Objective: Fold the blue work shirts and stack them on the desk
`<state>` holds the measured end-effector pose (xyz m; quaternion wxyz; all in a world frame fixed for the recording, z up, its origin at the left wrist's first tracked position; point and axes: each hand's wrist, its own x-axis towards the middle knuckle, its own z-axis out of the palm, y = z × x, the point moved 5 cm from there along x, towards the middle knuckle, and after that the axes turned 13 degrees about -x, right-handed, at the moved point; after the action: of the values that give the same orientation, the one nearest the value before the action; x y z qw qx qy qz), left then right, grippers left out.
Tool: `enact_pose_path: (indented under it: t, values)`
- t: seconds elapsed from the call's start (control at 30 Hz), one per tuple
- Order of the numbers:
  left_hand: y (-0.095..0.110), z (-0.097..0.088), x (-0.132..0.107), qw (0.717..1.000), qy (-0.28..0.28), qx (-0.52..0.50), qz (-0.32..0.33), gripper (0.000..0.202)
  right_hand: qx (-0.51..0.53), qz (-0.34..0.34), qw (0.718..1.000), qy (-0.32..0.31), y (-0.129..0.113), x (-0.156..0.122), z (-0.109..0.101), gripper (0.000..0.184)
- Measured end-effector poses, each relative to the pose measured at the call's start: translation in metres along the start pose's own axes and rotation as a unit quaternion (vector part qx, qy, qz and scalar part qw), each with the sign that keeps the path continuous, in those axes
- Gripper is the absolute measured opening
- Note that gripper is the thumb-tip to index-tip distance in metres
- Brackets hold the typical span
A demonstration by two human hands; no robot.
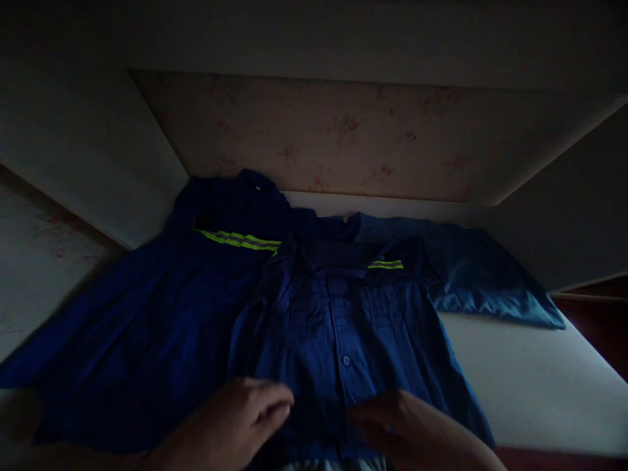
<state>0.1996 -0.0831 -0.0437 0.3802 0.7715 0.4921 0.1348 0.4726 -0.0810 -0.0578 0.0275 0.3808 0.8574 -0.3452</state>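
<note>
A dark blue button-front work shirt (373, 340) lies spread in front of me, collar away from me, with a yellow-green reflective strip showing near its collar. My left hand (248, 415) is over the lower left part of this shirt, its fingers loosely bent and a gap showing between thumb and forefinger. Over the lower right part is my right hand (392, 418), fingers pointing left towards the button placket; it is dim and slightly blurred. No cloth shows between the fingers of either hand. Whether the hands touch the shirt is hard to tell.
A second dark blue garment (147, 314) with a reflective band spreads out on the left, partly under the shirt. Behind on the right lies a shiny blue folded item (471, 275) on the pale surface (534, 379). A flower-patterned panel (343, 144) rises at the back.
</note>
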Motion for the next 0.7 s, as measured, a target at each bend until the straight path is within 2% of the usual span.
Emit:
enact_pose_path:
  t: [0.03,0.1,0.17,0.2,0.27,0.33,0.43,0.57,0.7]
  values:
    - [0.003,-0.014,0.022,0.999,0.033,-0.008,0.005,0.030,0.013,0.014,0.999,0.038,0.005,0.022,-0.019,0.027]
    - [-0.003,-0.037,0.064,0.989,0.142,0.038,0.012,0.034,0.010,0.049,0.991,0.122,0.028,0.067,-0.049,0.030]
    - [-0.023,-0.043,0.096,0.976,0.209,0.054,-0.001,0.041,-0.051,0.048,0.984,0.164,0.055,0.111,-0.068,0.030]
    - [-0.036,-0.043,0.108,0.973,0.226,0.038,-0.011,0.042,-0.091,0.036,0.979,0.177,0.067,0.131,-0.074,0.029]
    - [-0.062,-0.040,0.123,0.971,0.237,-0.021,-0.035,0.033,-0.174,0.028,0.966,0.187,0.089,0.162,-0.083,0.031]
    - [-0.082,-0.045,0.130,0.962,0.259,-0.070,-0.051,0.022,-0.240,0.048,0.949,0.199,0.104,0.182,-0.094,0.037]
    - [-0.111,-0.073,0.130,0.929,0.330,-0.142,-0.088,0.021,-0.306,0.053,0.921,0.237,0.110,0.200,-0.119,0.046]
    - [-0.157,-0.116,0.120,0.833,0.450,-0.280,-0.157,0.029,-0.344,0.046,0.896,0.277,0.113,0.222,-0.160,0.052]
    - [-0.195,-0.132,0.100,0.733,0.512,-0.397,-0.208,0.035,-0.406,0.102,0.855,0.306,0.130,0.239,-0.194,0.052]
